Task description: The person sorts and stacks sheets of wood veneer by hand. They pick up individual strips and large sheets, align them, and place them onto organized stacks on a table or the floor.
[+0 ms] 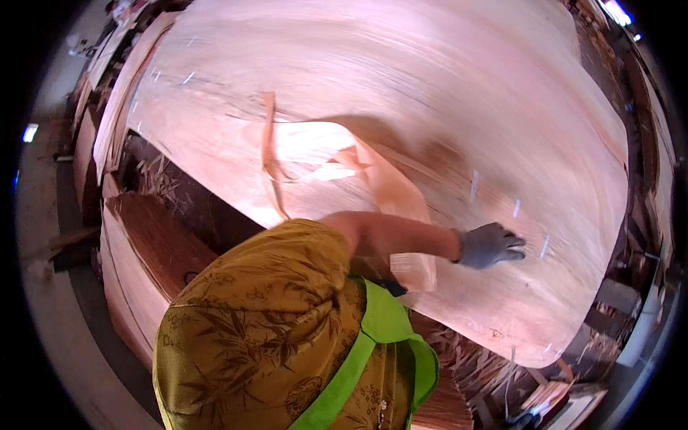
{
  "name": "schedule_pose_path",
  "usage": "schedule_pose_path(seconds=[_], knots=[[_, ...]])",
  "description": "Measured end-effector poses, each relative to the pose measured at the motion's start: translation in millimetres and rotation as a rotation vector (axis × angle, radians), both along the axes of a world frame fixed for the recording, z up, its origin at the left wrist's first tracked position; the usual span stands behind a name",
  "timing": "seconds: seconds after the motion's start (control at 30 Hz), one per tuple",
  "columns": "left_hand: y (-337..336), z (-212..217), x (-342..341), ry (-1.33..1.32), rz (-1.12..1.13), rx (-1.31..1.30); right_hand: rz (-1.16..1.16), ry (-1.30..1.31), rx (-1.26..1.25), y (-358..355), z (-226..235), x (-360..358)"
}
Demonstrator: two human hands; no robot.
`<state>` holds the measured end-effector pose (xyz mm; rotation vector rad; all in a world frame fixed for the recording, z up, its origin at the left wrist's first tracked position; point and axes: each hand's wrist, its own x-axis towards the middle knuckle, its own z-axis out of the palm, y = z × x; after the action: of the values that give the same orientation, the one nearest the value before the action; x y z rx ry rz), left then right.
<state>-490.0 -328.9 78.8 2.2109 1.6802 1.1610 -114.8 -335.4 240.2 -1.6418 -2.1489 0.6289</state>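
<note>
Gloved hand (489,245): motion-blurred, fingers smeared
Other hand: hidden
Patterned garment (244,351): cut by lower edge
Dark bit (395,289) by green strap (383,315): too small to tell
Wood sheet (459,93): top cut off

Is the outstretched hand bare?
No, a grey glove covers the outstretched hand, with bare skin showing only on the forearm.

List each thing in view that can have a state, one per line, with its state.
Left gloved hand: empty, fingers slightly spread, contact unclear
Large wood sheet: spread out, mostly flat
Smaller wood sheet: bent, not lying flat
Narrow wood strip: bent
Short pale strips: spaced apart
Wood scraps: scattered
</note>
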Motion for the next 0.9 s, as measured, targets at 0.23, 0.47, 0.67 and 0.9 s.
schedule_pose_path(seconds=[0.23, 0.47, 0.67, 0.9], knots=[[-196, 8, -85, 0.130, 0.369, 0.017, 0.307, -0.078, -0.811, -50, 36, -17], [-259, -34, -238, 0.228, 1.051, -0.324, 0.494, 0.128, -1.084, -129, -132, -50], [-264, -59, -252, 0.291, 1.212, -0.590, 0.508, 0.080, -0.991, -149, -161, -17], [-381, 27, -163, 0.506, 1.106, -0.154, 0.569, 0.121, -0.824, -138, -190, 5]])
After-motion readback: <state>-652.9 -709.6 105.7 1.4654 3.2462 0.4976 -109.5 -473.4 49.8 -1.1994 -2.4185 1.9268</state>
